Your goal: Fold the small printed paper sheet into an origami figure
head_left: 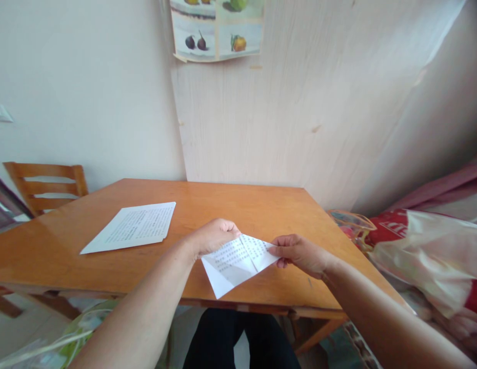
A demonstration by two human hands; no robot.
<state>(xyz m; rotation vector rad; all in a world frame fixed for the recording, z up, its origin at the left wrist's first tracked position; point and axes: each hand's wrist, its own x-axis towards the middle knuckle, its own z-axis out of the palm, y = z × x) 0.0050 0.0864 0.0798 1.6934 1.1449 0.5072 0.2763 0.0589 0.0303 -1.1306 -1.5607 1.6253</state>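
The folded paper sits over the near edge of the table, between the left hand at its left corner and the right hand at its right corner. A flat sheet lies on the table, farther left and back. A chair stands behind the table's left end, a plastic bag lies to its right, and a poster hangs on the wall behind.

Print on the folded paper is unreadably small.
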